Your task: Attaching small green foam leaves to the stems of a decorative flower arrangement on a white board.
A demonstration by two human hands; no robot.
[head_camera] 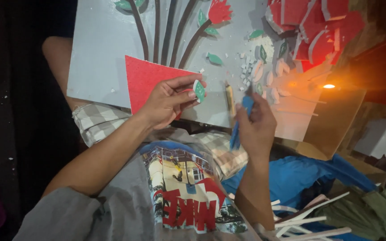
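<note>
The grey board [99, 58] rests on the person's lap and already carries dark stems, a red flower at 12 o'clock, several glued green leaves and a red foam mass at 1 o'clock, while loose white petals and scraps at 2 o'clock remain unfixed; by that evidence the work looks partly complete. At centre, the left hand [166, 102] pinches a small green leaf [199, 90] over a red foam sheet [146, 82]. Just to its 3 o'clock, the right hand [256, 127] is closed around a blue tool [241, 122].
</note>
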